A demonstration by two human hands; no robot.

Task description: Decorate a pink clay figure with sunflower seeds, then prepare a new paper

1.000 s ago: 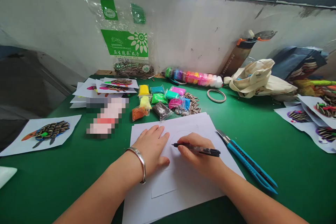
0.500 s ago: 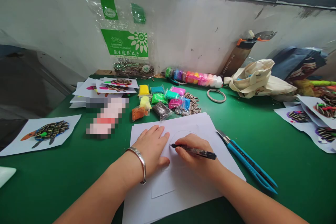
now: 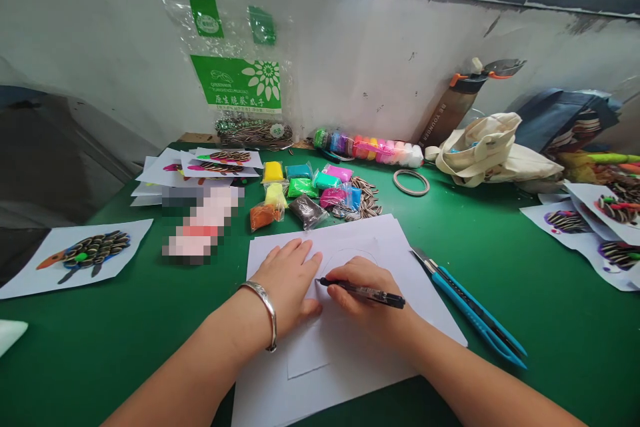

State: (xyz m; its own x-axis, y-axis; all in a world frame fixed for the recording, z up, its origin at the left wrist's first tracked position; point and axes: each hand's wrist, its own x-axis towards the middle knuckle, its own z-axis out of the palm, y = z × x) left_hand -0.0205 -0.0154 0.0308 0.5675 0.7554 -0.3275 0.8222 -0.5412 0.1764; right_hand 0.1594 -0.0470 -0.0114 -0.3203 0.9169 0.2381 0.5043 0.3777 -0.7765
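Observation:
My right hand (image 3: 367,293) grips a black pen (image 3: 363,291), its tip pointing left onto a small white sheet (image 3: 310,353) where a curved pencil-like line (image 3: 350,252) arcs above my fingers. My left hand (image 3: 290,277), a silver bangle on its wrist, lies flat with fingers spread on the same sheet, just left of the pen tip. Larger white sheets (image 3: 370,373) lie underneath on the green table (image 3: 525,267).
A blue utility knife (image 3: 470,310) lies right of the paper. Behind it sit coloured clay packets (image 3: 300,190), sunflower seeds (image 3: 367,197), a tape ring (image 3: 411,181), a cloth bag (image 3: 487,147) and a seed bag (image 3: 243,90) against the wall. Seed pictures (image 3: 85,250) lie left and right.
My right hand and the pen have slid a little left and down along the curve. My left hand stays pressed on the sheet.

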